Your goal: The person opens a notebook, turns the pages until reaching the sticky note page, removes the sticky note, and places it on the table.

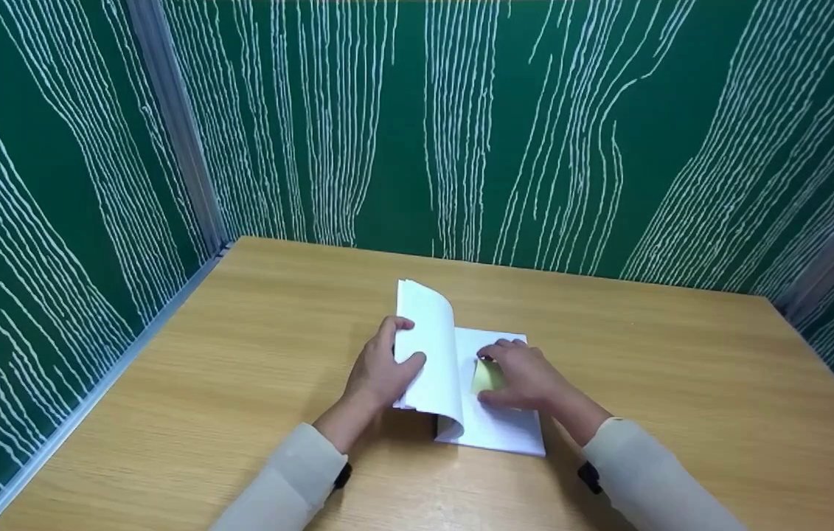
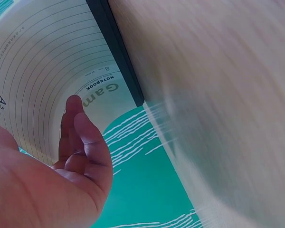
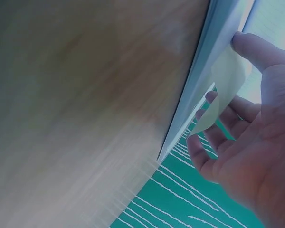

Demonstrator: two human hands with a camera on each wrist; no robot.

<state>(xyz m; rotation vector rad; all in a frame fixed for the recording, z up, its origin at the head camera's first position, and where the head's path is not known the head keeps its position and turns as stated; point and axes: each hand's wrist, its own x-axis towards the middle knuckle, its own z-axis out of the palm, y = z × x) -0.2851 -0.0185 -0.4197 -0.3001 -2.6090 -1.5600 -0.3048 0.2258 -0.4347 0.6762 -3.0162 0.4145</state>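
A notebook (image 1: 501,435) lies on the wooden table with its pages (image 1: 431,346) raised and bent over to the left. My left hand (image 1: 383,369) grips these pages, thumb on the near face and fingers behind. In the left wrist view, the lined cover (image 2: 42,61) with printed lettering curves beyond the left hand (image 2: 80,152). On the right-hand page is a pale yellow sticky note (image 1: 487,377). My right hand (image 1: 527,375) holds it between thumb and fingertips. The right wrist view has the sticky note (image 3: 228,71) bowed within the right hand (image 3: 247,133).
The wooden table (image 1: 254,332) extends around the notebook. Green walls (image 1: 402,147) with white wavy lines stand behind it and at its sides. A metal post (image 1: 181,125) rises at the back left corner.
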